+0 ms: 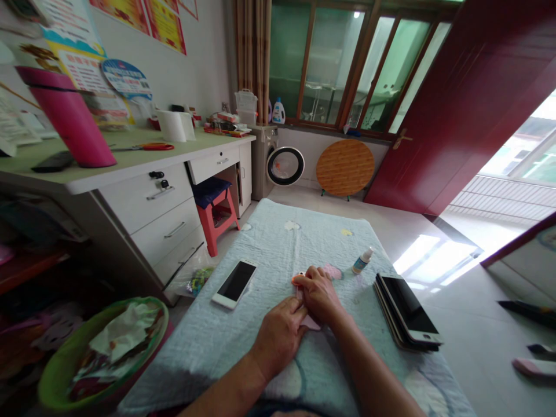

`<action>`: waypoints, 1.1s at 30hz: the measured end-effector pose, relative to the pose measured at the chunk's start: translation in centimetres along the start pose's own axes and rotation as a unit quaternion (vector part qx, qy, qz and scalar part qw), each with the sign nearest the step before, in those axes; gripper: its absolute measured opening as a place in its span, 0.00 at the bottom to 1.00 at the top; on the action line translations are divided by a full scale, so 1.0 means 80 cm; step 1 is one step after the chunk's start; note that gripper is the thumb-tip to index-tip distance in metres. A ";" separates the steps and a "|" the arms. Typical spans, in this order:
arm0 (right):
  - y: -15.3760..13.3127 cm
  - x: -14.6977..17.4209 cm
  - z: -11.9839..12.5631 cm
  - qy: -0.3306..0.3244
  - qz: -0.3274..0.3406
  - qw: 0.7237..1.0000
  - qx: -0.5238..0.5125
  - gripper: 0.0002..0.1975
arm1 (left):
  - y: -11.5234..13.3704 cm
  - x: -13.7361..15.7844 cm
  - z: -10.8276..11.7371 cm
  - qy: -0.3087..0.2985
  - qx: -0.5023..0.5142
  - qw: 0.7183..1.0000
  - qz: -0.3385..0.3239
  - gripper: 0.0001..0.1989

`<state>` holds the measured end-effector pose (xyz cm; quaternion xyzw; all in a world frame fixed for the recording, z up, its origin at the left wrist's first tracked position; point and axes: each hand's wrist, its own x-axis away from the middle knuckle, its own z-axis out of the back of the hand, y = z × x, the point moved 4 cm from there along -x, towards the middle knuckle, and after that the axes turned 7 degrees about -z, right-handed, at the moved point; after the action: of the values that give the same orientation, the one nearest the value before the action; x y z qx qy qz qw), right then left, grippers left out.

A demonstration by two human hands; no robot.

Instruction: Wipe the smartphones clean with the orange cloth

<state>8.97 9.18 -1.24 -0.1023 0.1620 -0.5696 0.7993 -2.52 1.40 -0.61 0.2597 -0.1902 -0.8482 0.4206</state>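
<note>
Two bare hands sit close together in my head-cam feed, and they're hiding most of what they've got. From my end I see the left hand (281,327) with fingers bent over a flat pink slab (311,324), and the right hand (320,294) clamped around its far part. Only a pale pink end and an orange-tinted tip poke out, so I honestly can't tell if it's a phone or just a case. It's around the middle of the quilted cloth (278,231), which is pale blue, puckery, with cloud-like patches. Forearms get cut off at the bottom edge.

Left of the hands there's a white phone (234,284), flat with a glossy black screen. Over on the right is a slightly skewed phone stack (410,310); the lower ones are mostly covered, so no count from me. Near it stands a little spray bottle (362,260), cylindrical, see-through cap, label too small to read.
</note>
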 end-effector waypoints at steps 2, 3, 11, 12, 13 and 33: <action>0.002 -0.007 0.002 -0.002 -0.008 1.000 0.005 0.12 | 0.000 0.000 0.000 -0.001 -0.009 1.000 0.000 0.16; 0.002 -0.011 0.004 -0.004 -0.011 1.000 0.009 0.13 | 0.000 0.000 0.000 -0.001 -0.013 1.000 0.000 0.15; 0.007 -0.032 0.002 -0.011 -0.049 0.998 0.032 0.16 | 0.001 0.002 -0.003 0.005 -0.031 1.000 0.003 0.12; 0.009 -0.033 0.002 -0.008 -0.052 0.998 0.038 0.16 | 0.001 0.002 -0.004 0.007 -0.031 0.999 0.004 0.12; 0.011 -0.032 0.002 -0.005 -0.053 0.998 0.044 0.15 | 0.001 0.003 -0.004 0.008 -0.032 0.999 0.006 0.12; 0.049 -0.017 0.012 0.026 -0.112 0.992 0.048 0.13 | -0.003 0.001 -0.003 0.002 -0.016 1.000 -0.009 0.10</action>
<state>12.39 11.78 -1.50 -0.0661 0.1425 -0.6651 0.7300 -2.61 1.43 -0.98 0.2562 -0.1736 -0.8542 0.4178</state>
